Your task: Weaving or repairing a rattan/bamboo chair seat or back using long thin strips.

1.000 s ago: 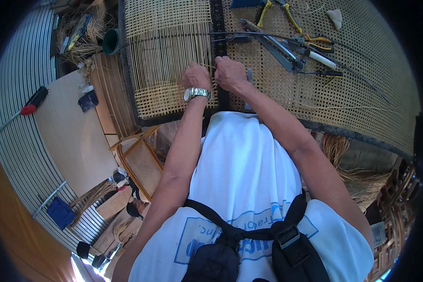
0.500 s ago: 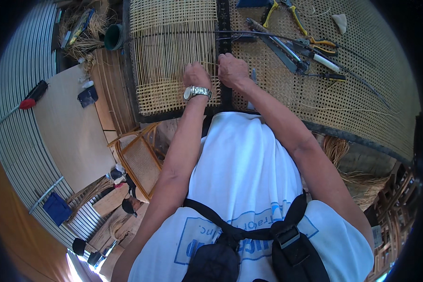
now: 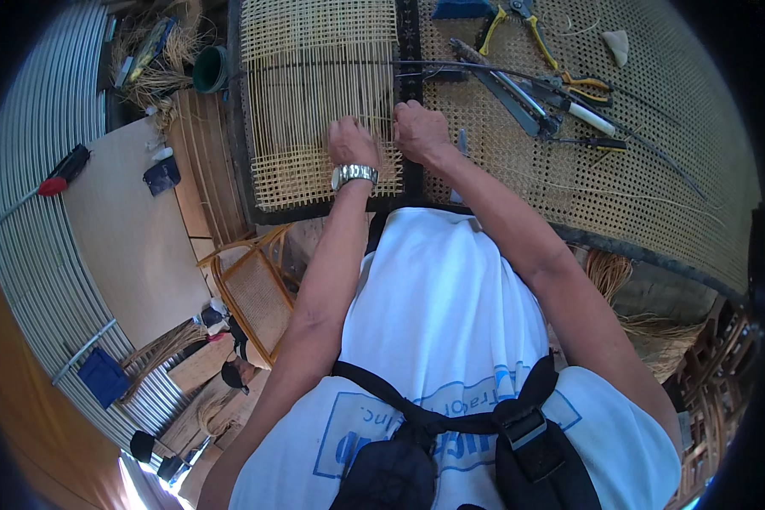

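A cane panel (image 3: 314, 183) in a dark frame lies before me, its near band woven in open squares and its middle showing mostly lengthwise strands. My left hand (image 3: 354, 143), with a metal watch on the wrist, is curled over this panel, fingertips at the strands. At the dark frame bar (image 3: 410, 174) to its right, my right hand (image 3: 422, 133) is closed with thumb and fingers pinched. A thin pale cane strand (image 3: 380, 118) runs between both hands; its ends are hidden in the fingers.
On the finished cane panel (image 3: 654, 178) at right lie yellow-handled pliers (image 3: 535, 38), a white-handled tool (image 3: 591, 118), and a screwdriver-like tool (image 3: 608, 144). A long dark rod (image 3: 501, 66) crosses both panels. A green cup (image 3: 208, 70) and a rattan chair (image 3: 255, 289) are at left.
My left hand has shifted slightly left and its wrist has turned a little. My right hand stays pinched at the frame bar; the whole view has shifted slightly.
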Available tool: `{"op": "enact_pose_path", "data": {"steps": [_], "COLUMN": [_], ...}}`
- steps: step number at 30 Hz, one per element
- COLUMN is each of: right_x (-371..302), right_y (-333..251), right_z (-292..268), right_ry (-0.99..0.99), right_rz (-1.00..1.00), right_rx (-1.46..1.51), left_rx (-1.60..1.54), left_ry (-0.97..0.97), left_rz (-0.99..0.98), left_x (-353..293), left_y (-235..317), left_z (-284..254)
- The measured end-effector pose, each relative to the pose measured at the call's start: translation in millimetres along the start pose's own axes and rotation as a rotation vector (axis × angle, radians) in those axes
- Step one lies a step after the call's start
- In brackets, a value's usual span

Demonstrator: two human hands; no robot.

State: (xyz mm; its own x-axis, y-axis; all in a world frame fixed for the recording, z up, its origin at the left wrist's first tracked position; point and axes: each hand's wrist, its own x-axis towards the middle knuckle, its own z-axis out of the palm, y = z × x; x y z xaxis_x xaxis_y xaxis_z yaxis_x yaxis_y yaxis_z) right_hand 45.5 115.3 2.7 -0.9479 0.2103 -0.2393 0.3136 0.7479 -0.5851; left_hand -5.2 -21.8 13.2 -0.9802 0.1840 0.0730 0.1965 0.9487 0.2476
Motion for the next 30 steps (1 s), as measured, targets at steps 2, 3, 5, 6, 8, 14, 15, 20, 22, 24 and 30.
{"op": "enact_pose_path", "data": {"steps": [2, 3, 5, 6, 8, 14, 15, 20, 22, 24, 30], "right_x": [1.3, 1.5, 2.3, 2.3, 1.7, 3.6, 3.3, -0.2, -2.3, -2.9, -2.7], "right_y": [0.1, -1.2, -2.9, -3.7, -4.7, -1.5, -1.5, 2.0, 2.7, 2.2, -2.0], "right_z": [-1.1, -2.9, -7.2, -10.3, -15.0, -3.9, -2.5, -3.0, -7.4, -11.0, -11.4], "right_ry": [-0.018, -0.019, -0.043, -0.044, -0.076, 0.000, 0.000, -0.003, -0.009, -0.013, -0.042], "right_rz": [0.029, 0.026, 0.039, 0.039, 0.065, 0.028, 0.029, 0.061, 0.052, 0.048, 0.085], "right_rx": [0.022, 0.020, 0.035, 0.033, 0.057, 0.044, 0.045, 0.096, 0.090, 0.085, 0.033], "left_rx": [0.049, 0.047, 0.199, 0.201, 0.226, 0.232, 0.208, 0.009, 0.067, 0.123, 0.374], "left_ry": [-0.070, -0.068, -0.160, -0.138, -0.143, -0.074, -0.066, 0.076, 0.006, -0.028, -0.087], "left_rz": [-0.009, -0.012, -0.031, 0.005, 0.032, 0.050, 0.056, 0.002, 0.006, 0.002, 0.073], "left_x": [4.7, 4.9, 5.2, 4.4, 6.4, 1.5, 0.7, 0.5, 6.8, 5.9, 9.8], "left_y": [-2.5, -0.6, 2.5, 2.0, 2.6, 2.9, 2.0, -3.9, -10.1, -7.4, -8.8], "left_z": [2.4, 3.1, 3.9, 3.2, 3.2, 5.6, 4.6, -2.2, -2.7, -2.0, 10.1]}}
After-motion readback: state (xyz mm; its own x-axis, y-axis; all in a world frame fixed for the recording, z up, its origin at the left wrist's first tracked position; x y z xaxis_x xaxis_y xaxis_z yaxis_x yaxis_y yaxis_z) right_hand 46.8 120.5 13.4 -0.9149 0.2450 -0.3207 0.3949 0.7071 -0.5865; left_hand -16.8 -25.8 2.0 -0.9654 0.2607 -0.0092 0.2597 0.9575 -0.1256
